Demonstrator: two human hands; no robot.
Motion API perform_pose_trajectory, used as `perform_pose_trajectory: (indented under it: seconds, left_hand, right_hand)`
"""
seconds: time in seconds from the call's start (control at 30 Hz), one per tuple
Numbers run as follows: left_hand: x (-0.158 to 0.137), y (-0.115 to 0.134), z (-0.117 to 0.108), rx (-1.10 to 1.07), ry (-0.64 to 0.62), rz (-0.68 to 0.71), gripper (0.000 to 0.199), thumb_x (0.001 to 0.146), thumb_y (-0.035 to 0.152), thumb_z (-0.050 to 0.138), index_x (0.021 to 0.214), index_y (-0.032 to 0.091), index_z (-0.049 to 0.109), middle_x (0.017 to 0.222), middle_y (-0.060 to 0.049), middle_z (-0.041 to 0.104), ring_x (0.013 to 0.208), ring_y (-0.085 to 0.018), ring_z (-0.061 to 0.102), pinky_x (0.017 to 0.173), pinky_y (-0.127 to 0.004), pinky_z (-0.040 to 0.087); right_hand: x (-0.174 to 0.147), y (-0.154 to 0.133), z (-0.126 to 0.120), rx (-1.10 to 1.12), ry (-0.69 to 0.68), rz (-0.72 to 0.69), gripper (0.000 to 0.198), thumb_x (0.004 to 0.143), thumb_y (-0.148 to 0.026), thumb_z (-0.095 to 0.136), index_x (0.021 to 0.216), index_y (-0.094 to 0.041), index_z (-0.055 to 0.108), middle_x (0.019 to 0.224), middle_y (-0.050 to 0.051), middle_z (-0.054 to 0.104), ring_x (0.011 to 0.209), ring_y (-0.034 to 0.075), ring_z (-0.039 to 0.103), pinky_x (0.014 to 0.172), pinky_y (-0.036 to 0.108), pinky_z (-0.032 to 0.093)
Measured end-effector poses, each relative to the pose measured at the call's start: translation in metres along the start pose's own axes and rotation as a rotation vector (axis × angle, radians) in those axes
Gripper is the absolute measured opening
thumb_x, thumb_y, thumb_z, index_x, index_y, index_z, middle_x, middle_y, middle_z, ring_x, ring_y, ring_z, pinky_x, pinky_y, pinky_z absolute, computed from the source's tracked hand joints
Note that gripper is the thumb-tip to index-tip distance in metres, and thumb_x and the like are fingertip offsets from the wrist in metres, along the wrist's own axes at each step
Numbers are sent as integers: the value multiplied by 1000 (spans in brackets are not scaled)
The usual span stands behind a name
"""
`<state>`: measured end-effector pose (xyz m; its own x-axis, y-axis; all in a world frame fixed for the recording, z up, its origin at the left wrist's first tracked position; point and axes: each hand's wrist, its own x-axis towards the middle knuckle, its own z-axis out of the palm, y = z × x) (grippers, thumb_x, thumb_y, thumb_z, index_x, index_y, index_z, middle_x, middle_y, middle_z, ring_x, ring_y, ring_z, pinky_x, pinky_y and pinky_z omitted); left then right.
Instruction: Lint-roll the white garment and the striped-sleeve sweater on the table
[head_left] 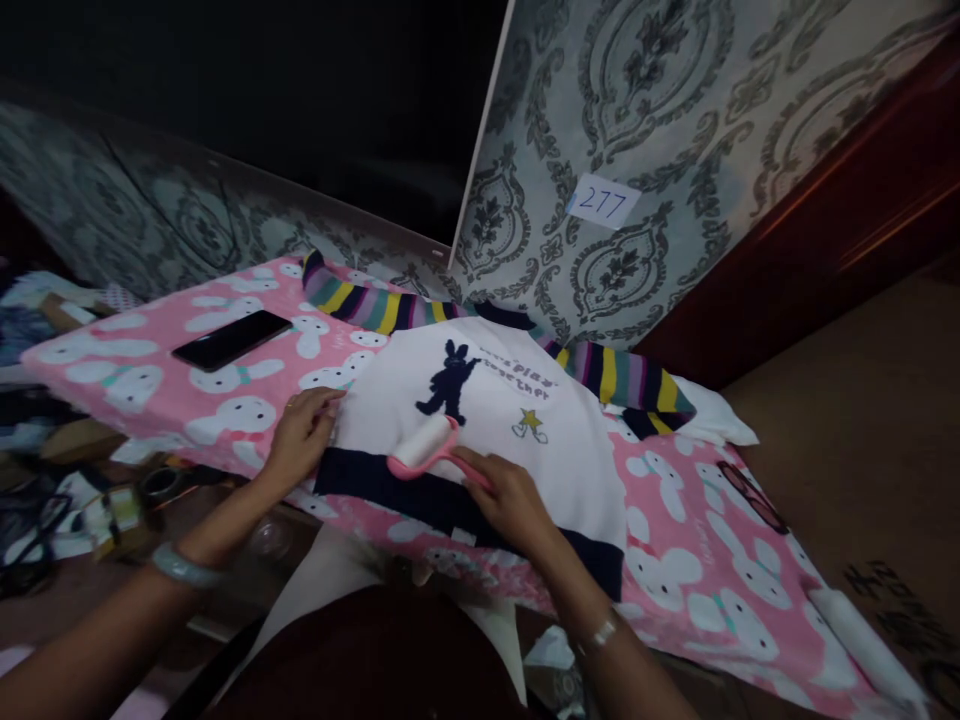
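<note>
A white sweater with striped sleeves, a navy hem and a dark rabbit figure lies spread out before me. My right hand grips the pink handle of a lint roller. The roller's white cylinder rests on the sweater's lower front, just below the rabbit. At the sweater's left edge is my left hand, its fingertips touching the fabric near the side seam. Its thumb and fingers are close together, and whether cloth is pinched between them is hard to see.
Under the sweater is a pink rabbit-print cloth over a table. A black phone lies at the left, glasses at the right. A white roll sits at the right front corner. Behind stand a large dark screen and a patterned wall.
</note>
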<state>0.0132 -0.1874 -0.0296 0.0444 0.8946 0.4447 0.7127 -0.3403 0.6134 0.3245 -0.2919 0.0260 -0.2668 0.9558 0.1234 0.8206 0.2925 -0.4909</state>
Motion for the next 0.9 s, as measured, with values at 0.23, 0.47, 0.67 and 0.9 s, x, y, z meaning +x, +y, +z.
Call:
perform_pose_trajectory:
  seconds: [0.23,0.47,0.67,0.9]
  left_hand:
    - [-5,-5,-3,-132,174,-163,38,81,38,46,109,17,63,108,-9,59,89,-20,62,85,-38,53]
    - [-1,-3,-4,-42,30,-64,36,80,42,49,101,18,65,103,-9,62,94,-24,62,86,-39,52]
    - [9,-7,5,20,23,-66,36,79,45,48,100,21,66,103,-8,68,97,-26,63,89,-40,53]
    - [26,-5,3,155,-41,-68,50,76,56,45,100,19,68,100,-10,72,93,-30,67,85,-43,54]
  right_hand:
    - [53,-22,27,125,16,-65,51,90,-15,58,139,-28,57,126,4,69,109,21,65,97,33,49]
    - [-95,45,-40,233,-13,117,41,95,-33,54,134,-29,62,120,7,72,106,25,68,94,37,52]
    - [-174,100,-88,313,297,416,48,87,-47,62,129,-25,67,133,9,66,126,30,58,104,42,46]
    - [-146,200,-78,15,807,691,63,87,-50,46,142,-18,54,120,14,71,96,29,69,84,42,53]
